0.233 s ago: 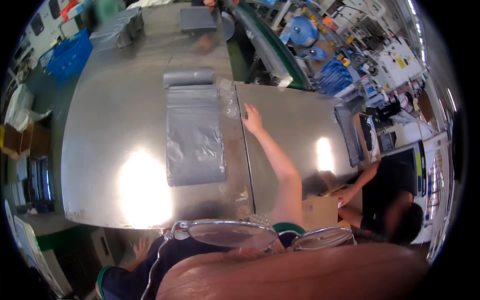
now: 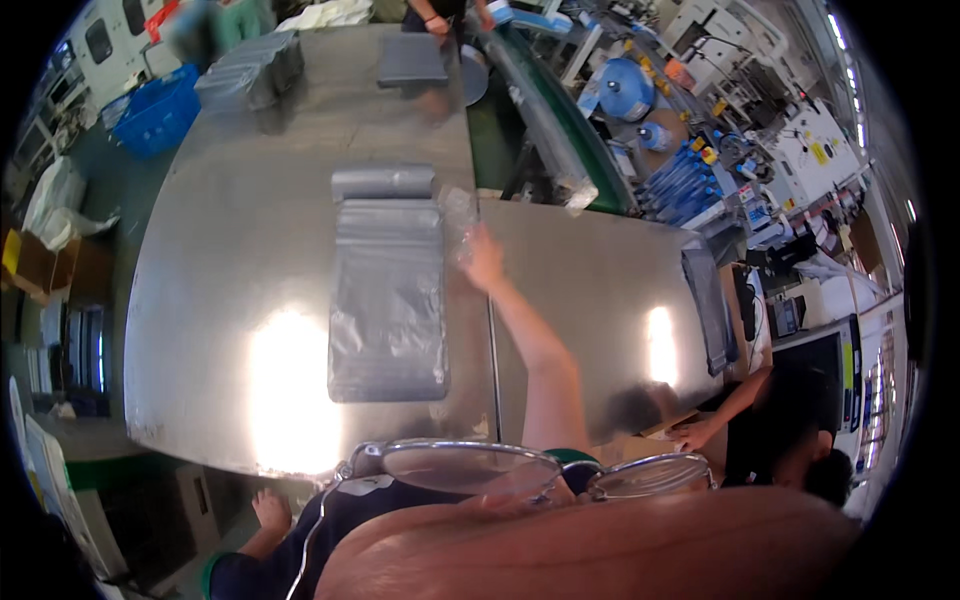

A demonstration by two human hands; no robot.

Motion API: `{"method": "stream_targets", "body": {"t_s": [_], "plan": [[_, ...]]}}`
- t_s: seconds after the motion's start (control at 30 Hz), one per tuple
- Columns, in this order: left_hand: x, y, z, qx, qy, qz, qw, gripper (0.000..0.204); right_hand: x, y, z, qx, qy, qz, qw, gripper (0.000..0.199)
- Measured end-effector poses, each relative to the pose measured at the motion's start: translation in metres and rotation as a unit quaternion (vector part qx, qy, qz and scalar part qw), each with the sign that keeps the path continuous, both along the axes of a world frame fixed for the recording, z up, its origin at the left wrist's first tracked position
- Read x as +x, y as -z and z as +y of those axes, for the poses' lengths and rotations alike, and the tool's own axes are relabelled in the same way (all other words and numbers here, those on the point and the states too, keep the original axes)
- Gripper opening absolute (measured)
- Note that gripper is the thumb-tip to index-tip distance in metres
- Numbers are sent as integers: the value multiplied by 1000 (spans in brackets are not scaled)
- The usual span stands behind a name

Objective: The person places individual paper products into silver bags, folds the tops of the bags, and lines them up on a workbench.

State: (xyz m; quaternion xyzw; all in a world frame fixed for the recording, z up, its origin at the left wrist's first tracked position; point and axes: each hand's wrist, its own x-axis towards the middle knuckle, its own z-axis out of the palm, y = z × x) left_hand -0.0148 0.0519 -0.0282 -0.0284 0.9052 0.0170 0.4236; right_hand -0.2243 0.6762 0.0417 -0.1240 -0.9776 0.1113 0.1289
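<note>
My right hand (image 2: 484, 260) reaches over the seam between two metal tabletops, slightly blurred. Its fingers are apart, at the lower end of some crumpled clear plastic (image 2: 459, 208); whether they touch it I cannot tell. Left of the plastic lies a flat stack of grey plastic bags (image 2: 388, 300), with a grey folded bundle (image 2: 383, 182) across its far end. Below the table's near edge, at the lower left, hangs my left hand (image 2: 271, 512), fingers loosely bent and nothing visible in them.
Grey bags (image 2: 252, 72) lie on the metal table (image 2: 220, 250) at far left, and a grey stack (image 2: 412, 60) near another person's hand. Right stand grey bags (image 2: 708, 310) and a co-worker's hand (image 2: 692, 435) at a cardboard box. A green conveyor (image 2: 560, 135) runs behind; a blue crate (image 2: 157, 115) stands left.
My right hand has moved left, from the right tabletop to the clear plastic. My left hand's fingers are less spread. The view has shifted slightly; a person at the far edge shows more.
</note>
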Motion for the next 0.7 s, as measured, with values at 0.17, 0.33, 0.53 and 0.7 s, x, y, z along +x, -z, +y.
{"method": "stream_targets", "body": {"t_s": [0.17,0.33,0.53,0.7], "plan": [[-114,8,121,357,-54,413,836,42,33,35,-91,-95,-73,-18,993,67],[-185,18,229,262,-11,330,907,49,117,60,-117,-223,57,45,972,62],[-167,57,234,187,45,425,885,46,208,62,-117,-71,343,48,936,58],[-166,28,239,184,85,424,883,46,266,66,-120,-39,456,-69,887,54]]}}
